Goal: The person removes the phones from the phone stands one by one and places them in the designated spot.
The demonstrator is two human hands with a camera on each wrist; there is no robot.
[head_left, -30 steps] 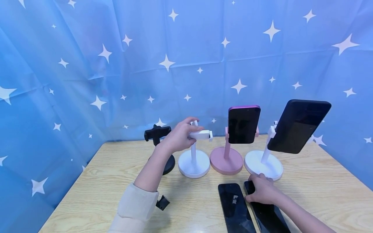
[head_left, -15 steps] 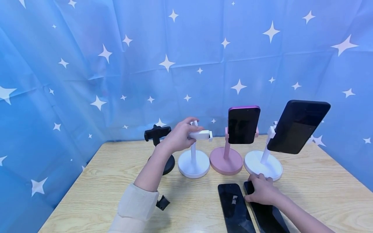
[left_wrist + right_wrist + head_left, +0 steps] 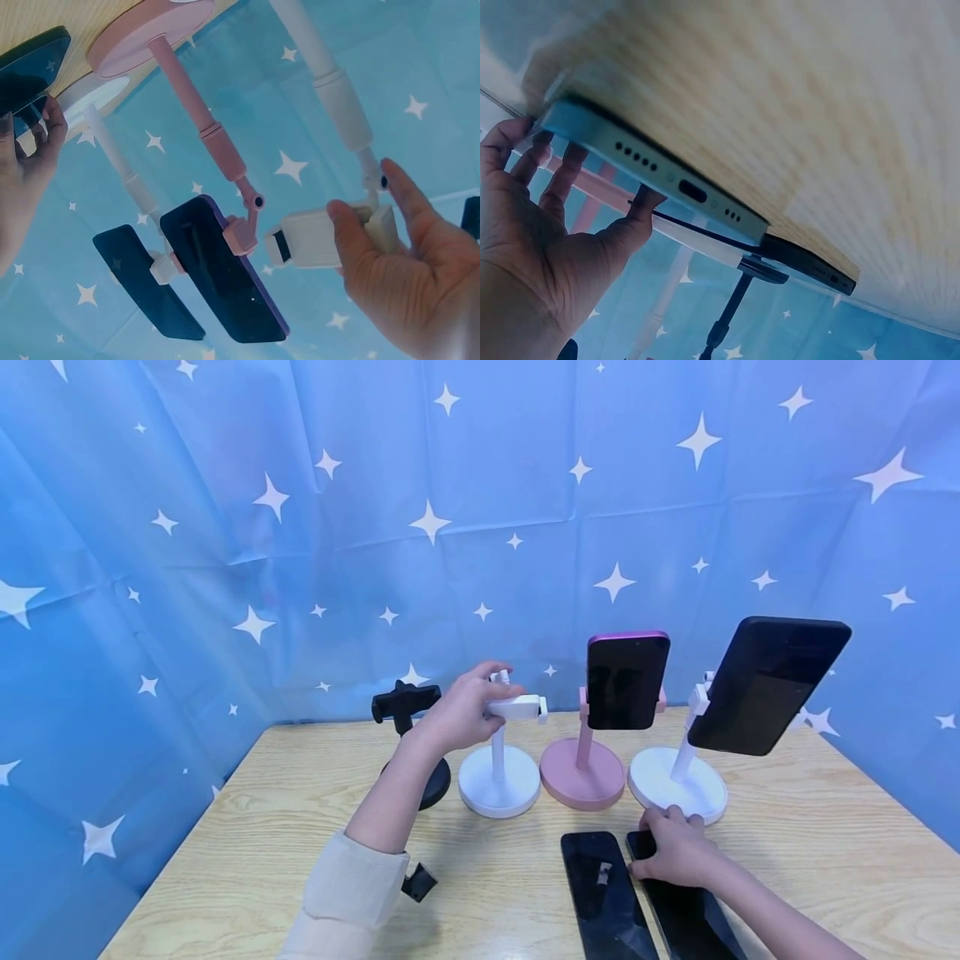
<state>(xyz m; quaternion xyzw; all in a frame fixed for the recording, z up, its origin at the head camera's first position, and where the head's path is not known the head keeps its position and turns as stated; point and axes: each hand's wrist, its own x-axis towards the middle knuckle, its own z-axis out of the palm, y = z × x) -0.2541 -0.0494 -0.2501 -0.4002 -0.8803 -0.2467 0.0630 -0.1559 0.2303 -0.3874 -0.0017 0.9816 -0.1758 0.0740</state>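
Note:
My left hand [image 3: 461, 710] grips the white clamp [image 3: 519, 707] at the top of a white phone stand [image 3: 498, 792], which stands upright with no phone in it. In the left wrist view the thumb [image 3: 352, 232] presses the clamp's near side, and a finger reaches up beside the hinge. My right hand [image 3: 675, 850] holds a dark phone [image 3: 690, 922] near its far end, thumb at one long edge and fingers at the other. That phone lies on the table, its port end [image 3: 682, 184] facing the right wrist camera. Beside it lies a second dark phone [image 3: 606, 893].
A pink stand [image 3: 581, 781] bears a purple-edged phone [image 3: 628, 683]. Right of it, another white stand [image 3: 678, 785] carries a large black phone [image 3: 768, 685], tilted. A black stand [image 3: 405, 702] is at the left, partly behind my forearm. A starry blue curtain [image 3: 510, 577] hangs behind the table.

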